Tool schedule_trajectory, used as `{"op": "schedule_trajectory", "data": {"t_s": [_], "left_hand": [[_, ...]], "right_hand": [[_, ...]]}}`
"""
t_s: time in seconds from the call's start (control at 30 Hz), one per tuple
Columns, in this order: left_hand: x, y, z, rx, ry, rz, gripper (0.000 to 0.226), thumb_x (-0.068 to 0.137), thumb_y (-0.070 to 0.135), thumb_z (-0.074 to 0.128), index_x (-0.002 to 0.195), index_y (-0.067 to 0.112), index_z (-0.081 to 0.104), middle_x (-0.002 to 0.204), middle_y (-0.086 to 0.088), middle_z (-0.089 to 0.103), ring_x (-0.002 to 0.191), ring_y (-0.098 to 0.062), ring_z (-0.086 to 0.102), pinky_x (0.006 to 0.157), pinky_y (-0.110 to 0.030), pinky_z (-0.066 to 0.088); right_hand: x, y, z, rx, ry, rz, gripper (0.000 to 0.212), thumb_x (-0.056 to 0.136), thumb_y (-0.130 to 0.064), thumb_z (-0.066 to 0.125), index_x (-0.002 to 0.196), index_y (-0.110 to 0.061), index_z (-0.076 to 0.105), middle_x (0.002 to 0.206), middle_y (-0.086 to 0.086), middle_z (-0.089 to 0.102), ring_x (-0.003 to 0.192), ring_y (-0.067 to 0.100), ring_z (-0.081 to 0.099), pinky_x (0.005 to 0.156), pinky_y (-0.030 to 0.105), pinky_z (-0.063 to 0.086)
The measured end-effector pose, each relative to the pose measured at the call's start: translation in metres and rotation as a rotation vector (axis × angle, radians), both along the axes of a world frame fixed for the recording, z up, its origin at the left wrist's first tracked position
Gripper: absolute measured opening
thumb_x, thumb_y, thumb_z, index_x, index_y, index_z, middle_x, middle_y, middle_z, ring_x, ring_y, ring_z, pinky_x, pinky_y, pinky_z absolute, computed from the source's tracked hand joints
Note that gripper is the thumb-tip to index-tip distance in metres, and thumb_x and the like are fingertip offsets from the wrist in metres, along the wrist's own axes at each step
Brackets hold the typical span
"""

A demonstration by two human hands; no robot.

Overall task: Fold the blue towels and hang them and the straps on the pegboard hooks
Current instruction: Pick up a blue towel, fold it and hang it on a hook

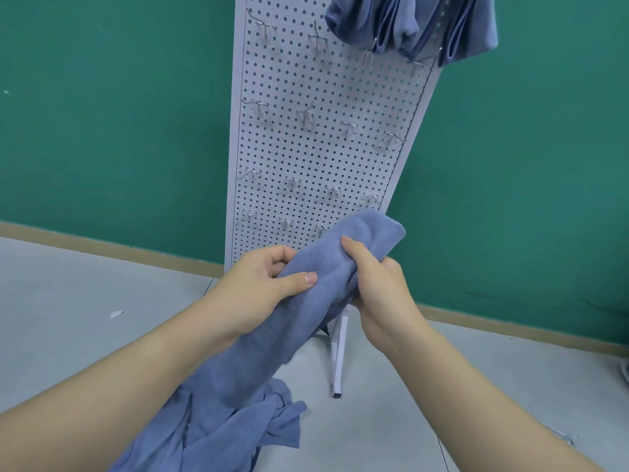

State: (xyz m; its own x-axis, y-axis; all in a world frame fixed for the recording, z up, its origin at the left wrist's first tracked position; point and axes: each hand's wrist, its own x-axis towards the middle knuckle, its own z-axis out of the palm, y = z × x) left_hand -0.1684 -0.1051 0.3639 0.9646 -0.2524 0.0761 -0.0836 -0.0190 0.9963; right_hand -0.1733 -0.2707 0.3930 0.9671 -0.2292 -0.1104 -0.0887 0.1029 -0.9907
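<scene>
Towel in hand: a blue towel (326,264), folded into a long thick band, is held up in front of the lower rows of the pegboard (323,131); its folded end points up toward the board and its tail droops down to the floor.
Left hand: the left hand (262,281) grips the band from the side away from the board's right edge, thumb laid across the top, fingers curled under.
Right hand: the right hand (377,277) clutches the same band nearer its folded end, thumb pressed into the cloth.
Loose cloth: more blue fabric (221,434) lies crumpled on the floor (68,301) below the pegboard; whether it is the same towel's tail or another towel, I cannot tell.
Hung towels: folded towels (412,25) already drape over hooks at the top of the pegboard, toward its right edge.
Free hooks: bare metal hooks (304,115) stand in rows across the middle and bottom of the pegboard.
Straps: none that I can see.
Doing it well: I would judge the fold wants squaring first, edges matched and the tail gathered off the floor, then the band laid with its middle over a bare hook so both halves hang evenly.
Risk: a lopsided drape would likely slide off.
Backdrop: a green wall (119,131) stands behind the pegboard.
</scene>
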Motion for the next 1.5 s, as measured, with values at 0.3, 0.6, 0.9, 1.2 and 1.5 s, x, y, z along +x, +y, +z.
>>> {"op": "schedule_trajectory", "data": {"t_s": [0.3,0.6,0.9,1.2,1.5], "left_hand": [[-0.004,0.011,0.015,-0.065,0.001,0.061,0.007,0.096,0.014,0.068,0.09,0.012,0.066,0.082,-0.012,0.075,0.07,-0.022,0.066,0.071,-0.036,0.048],[-0.003,0.025,0.021,-0.013,0.04,-0.01,0.036,0.069,0.022,0.067,0.087,-0.007,0.056,0.077,-0.015,0.055,0.072,-0.026,0.05,0.064,-0.035,0.038],[0.001,0.023,0.016,0.153,-0.093,0.03,0.046,0.07,0.041,0.071,0.097,0.004,0.065,0.089,-0.023,0.067,0.076,-0.022,0.061,0.077,-0.041,0.047],[-0.002,0.03,0.0,0.449,-0.673,0.279,0.047,0.084,0.047,0.061,0.126,0.027,0.06,0.119,0.017,0.055,0.114,0.0,0.053,0.093,-0.006,0.035],[0.01,0.043,-0.019,0.451,-0.64,0.277,0.057,0.083,0.02,0.072,0.132,0.042,0.053,0.125,0.025,0.056,0.127,-0.007,0.05,0.103,-0.022,0.039]], "right_hand": [[0.004,-0.02,-0.007,-0.547,-0.159,-0.09,0.068,0.093,-0.026,0.071,0.151,-0.024,0.038,0.135,-0.006,0.056,0.109,0.013,0.064,0.096,0.033,0.055],[-0.016,0.003,-0.034,-1.103,-0.63,0.385,0.095,0.076,-0.019,0.071,0.16,-0.031,0.028,0.166,-0.009,0.03,0.155,0.004,0.02,0.125,0.043,0.025],[-0.002,0.01,-0.032,-0.969,-0.627,0.258,0.079,0.071,-0.007,0.06,0.145,-0.031,0.05,0.142,-0.012,0.058,0.13,0.012,0.054,0.108,0.045,0.045],[0.023,0.031,-0.018,-0.743,-0.435,0.011,0.077,0.061,-0.018,0.044,0.135,-0.025,0.065,0.119,0.0,0.073,0.106,0.022,0.067,0.091,0.042,0.057],[0.037,0.066,-0.012,-0.82,-0.302,0.122,0.027,0.058,-0.022,0.039,0.072,-0.021,0.062,0.058,-0.002,0.058,0.063,0.025,0.053,0.053,0.04,0.045]]}}
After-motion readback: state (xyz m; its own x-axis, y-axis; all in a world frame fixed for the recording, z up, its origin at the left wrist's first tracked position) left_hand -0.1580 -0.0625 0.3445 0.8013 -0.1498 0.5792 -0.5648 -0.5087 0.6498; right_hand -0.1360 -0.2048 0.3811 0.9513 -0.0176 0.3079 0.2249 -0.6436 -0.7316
